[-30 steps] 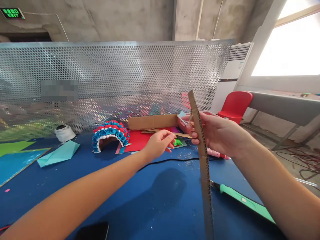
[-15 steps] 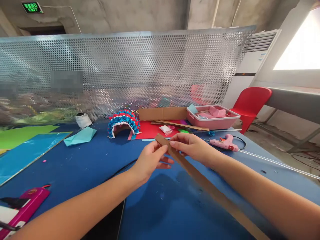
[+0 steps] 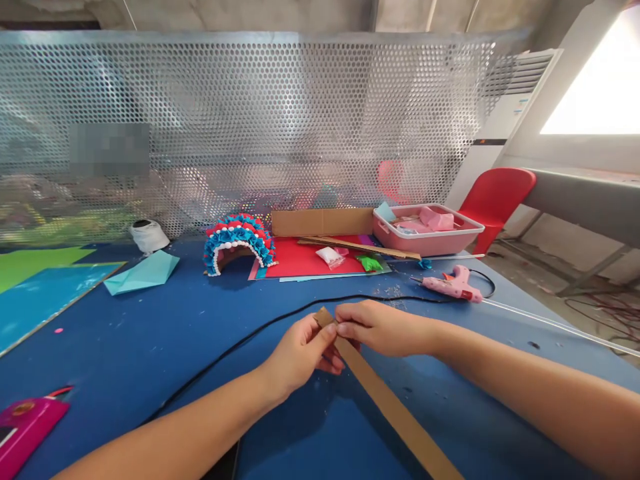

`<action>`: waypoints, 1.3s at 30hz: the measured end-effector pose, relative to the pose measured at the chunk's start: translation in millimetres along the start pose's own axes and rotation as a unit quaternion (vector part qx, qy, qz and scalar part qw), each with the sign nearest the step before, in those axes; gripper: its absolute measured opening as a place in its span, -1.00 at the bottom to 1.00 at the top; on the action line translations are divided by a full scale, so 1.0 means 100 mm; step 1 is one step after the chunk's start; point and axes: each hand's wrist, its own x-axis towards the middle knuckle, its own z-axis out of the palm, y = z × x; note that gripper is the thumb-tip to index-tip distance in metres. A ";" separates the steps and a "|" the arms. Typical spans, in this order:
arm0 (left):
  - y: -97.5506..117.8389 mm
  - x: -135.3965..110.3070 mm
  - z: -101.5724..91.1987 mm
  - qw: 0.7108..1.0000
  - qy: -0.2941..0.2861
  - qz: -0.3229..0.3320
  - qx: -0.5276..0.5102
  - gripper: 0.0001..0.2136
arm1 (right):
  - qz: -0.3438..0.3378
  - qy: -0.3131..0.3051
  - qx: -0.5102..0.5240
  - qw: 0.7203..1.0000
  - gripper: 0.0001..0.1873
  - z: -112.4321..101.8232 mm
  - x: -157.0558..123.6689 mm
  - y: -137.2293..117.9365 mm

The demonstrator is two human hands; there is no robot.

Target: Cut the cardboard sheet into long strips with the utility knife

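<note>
A long narrow cardboard strip (image 3: 387, 403) runs from between my hands down toward the lower right. My left hand (image 3: 307, 350) pinches it near its far end, thumb on top and fingers beneath. Close against that thumb, my right hand (image 3: 373, 327) grips the strip's edge with thumb and forefinger. The short tip of the strip sticks out beyond both hands. Behind them, a black cord (image 3: 280, 320) crosses the blue table (image 3: 210, 317) to a pink glue gun (image 3: 455, 285) on the right.
Farther back stand an arch with blue, red and white trim (image 3: 240, 233), red sheets (image 3: 295, 257), small white (image 3: 330, 257) and green (image 3: 369, 263) packets, cardboard pieces (image 3: 345, 222) and a pink basket (image 3: 427, 241). Folded light-blue paper (image 3: 143, 273) lies left; a magenta power strip (image 3: 30, 427) sits nearer.
My hands and the strip have come lower in view, and the right hand has closed in on the left thumb. The strip's near end has swung leftward. The view has tilted down.
</note>
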 end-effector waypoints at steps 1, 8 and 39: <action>0.00 -0.01 0.01 1.000 -0.008 -0.001 0.002 -0.51 | -0.010 -0.026 0.001 1.000 -0.73 -0.03 -0.02 0.00; 0.02 -0.08 0.04 0.997 -0.070 0.001 0.020 -0.54 | -0.029 -0.159 0.050 0.986 -0.76 -0.25 -0.05 0.08; 0.64 1.05 -0.39 0.952 0.255 -0.053 -0.159 -0.68 | 0.215 0.117 -0.337 0.909 -0.63 -1.11 1.11 0.97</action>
